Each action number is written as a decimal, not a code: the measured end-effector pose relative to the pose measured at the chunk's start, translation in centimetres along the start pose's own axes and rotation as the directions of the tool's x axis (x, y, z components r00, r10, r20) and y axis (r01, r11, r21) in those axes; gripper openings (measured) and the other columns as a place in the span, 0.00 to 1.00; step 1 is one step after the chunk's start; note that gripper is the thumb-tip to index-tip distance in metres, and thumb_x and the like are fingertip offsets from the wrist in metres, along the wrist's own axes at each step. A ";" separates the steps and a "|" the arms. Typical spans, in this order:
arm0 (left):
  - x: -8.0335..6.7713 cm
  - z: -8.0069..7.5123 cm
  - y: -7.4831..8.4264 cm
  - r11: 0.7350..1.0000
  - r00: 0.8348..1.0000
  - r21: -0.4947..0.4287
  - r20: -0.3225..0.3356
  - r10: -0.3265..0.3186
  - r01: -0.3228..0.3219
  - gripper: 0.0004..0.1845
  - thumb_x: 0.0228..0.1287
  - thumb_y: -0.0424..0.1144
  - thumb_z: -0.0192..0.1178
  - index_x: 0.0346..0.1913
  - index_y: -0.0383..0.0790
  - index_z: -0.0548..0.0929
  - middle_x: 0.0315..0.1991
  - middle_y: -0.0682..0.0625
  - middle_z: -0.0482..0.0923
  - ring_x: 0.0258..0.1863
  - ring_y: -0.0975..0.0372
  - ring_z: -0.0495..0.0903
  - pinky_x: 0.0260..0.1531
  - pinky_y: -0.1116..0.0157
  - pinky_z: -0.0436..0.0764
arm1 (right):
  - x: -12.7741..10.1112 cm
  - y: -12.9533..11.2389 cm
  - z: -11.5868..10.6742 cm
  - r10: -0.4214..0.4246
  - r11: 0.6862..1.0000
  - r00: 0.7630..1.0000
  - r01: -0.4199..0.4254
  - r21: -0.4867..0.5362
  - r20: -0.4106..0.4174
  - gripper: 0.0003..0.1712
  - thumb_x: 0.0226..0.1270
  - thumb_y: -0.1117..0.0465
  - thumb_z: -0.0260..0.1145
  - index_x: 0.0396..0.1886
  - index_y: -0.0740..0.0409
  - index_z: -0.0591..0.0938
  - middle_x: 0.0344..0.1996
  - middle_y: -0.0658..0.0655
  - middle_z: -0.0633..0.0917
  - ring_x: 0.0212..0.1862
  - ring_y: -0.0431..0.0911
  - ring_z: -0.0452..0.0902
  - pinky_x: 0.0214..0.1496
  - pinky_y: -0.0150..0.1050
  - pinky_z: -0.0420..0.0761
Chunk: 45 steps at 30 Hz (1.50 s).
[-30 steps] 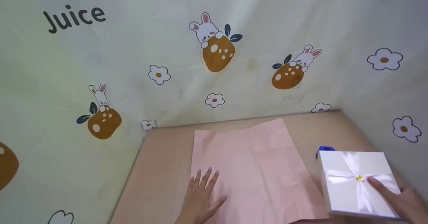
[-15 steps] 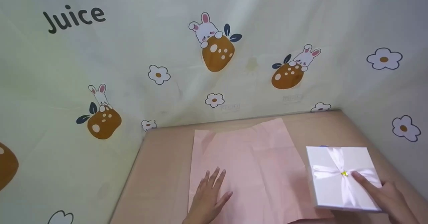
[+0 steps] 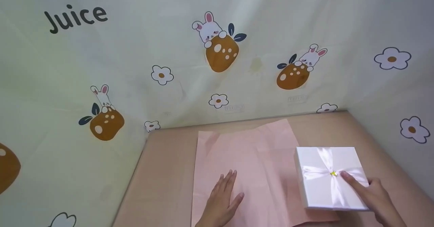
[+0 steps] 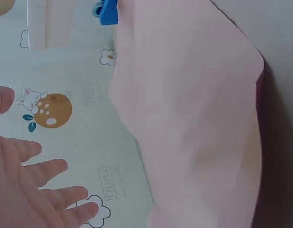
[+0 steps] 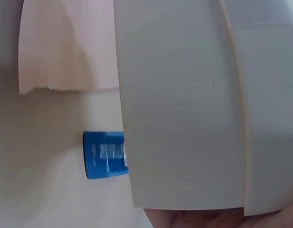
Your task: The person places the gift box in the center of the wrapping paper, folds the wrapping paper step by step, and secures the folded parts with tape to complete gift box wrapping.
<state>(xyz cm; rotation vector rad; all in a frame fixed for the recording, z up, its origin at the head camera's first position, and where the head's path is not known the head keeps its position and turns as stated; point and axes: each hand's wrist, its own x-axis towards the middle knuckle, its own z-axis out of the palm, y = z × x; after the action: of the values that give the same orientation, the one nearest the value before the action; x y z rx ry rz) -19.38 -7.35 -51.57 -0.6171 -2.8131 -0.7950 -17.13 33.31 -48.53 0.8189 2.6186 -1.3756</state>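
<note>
the left hand (image 3: pixel 222 203) is lying flat on the pink paper sheet (image 3: pixel 251 162), fingers straight and slightly apart, pressing the sheet against the tan tabletop (image 3: pixel 162 172). the right hand (image 3: pixel 371 196) is gripping the white gift box (image 3: pixel 327 178) — its forefinger is lying along the lid, tip touching the small gold ornament (image 3: pixel 333 173) where the white ribbon (image 3: pixel 322 174) crosses, while the remaining fingers are curling round the box's near right corner. the box is sitting just right of the left fingers, its left part overlapping the sheet's right edge. in the right wrist view a blue object (image 5: pixel 104 155) is showing beyond the box — partly hidden by it, on the tabletop.
</note>
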 end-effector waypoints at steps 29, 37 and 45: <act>1.7 0.2 2.6 0.411 0.951 -0.857 0.271 -0.151 0.310 0.33 0.69 0.56 0.29 0.71 0.42 0.47 0.68 0.36 0.53 0.64 0.41 0.58 0.57 0.46 0.65 | -2.3 -3.5 6.0 -0.107 0.992 0.992 0.102 0.074 0.062 0.51 0.54 0.33 0.57 0.56 0.73 0.55 0.46 0.70 0.71 0.37 0.47 0.74 0.31 0.32 0.76; 2.1 0.9 3.0 0.198 0.904 -0.885 0.393 -0.169 0.422 0.40 0.64 0.66 0.26 0.71 0.43 0.43 0.69 0.36 0.49 0.64 0.41 0.58 0.58 0.44 0.63 | -3.2 -4.3 8.2 -0.143 0.981 0.988 0.133 0.144 0.061 0.44 0.55 0.38 0.60 0.52 0.70 0.58 0.43 0.67 0.74 0.35 0.44 0.75 0.31 0.33 0.76; 2.0 1.1 4.4 0.137 0.890 -0.891 0.398 -0.224 0.433 0.41 0.64 0.65 0.31 0.71 0.47 0.31 0.70 0.33 0.36 0.65 0.36 0.52 0.58 0.39 0.60 | -4.0 -5.3 10.1 -0.130 0.975 0.988 0.112 0.190 0.086 0.42 0.54 0.37 0.61 0.50 0.68 0.59 0.43 0.66 0.73 0.37 0.46 0.75 0.34 0.33 0.78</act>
<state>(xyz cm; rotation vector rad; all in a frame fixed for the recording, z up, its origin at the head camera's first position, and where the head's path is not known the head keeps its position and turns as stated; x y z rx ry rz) -19.36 -2.66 -49.96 -0.0673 -2.1488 -2.8367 -18.12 21.27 -49.44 0.6006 2.5325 -1.6664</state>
